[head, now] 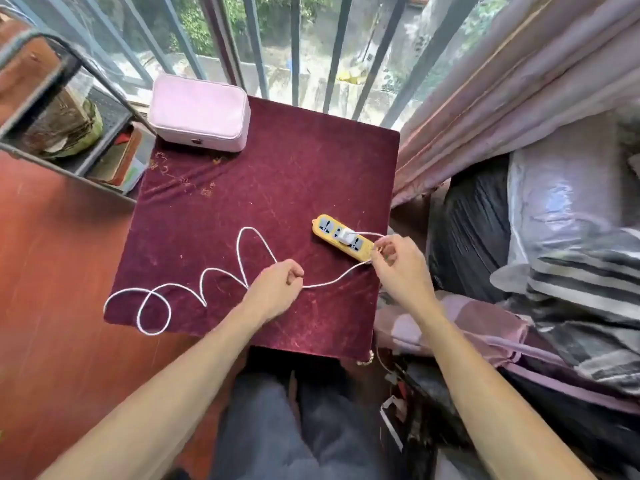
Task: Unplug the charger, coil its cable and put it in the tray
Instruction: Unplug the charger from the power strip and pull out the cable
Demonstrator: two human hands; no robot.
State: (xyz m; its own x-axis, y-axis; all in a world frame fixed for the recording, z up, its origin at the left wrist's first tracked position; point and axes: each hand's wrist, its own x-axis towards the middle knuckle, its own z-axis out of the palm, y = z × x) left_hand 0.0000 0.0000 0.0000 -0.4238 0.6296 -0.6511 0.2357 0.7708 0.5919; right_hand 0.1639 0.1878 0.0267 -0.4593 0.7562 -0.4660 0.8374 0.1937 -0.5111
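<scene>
Charger [346, 236] plugged into yellow power strip [343, 237] on the red cloth [277, 174], my left hand [277, 289] and right hand [398, 261] each pinching its white cable [194, 289], rest looped leftward.

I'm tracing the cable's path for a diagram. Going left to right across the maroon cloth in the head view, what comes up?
Cable loops → left hand → yellow power strip with white charger → right hand.
</scene>
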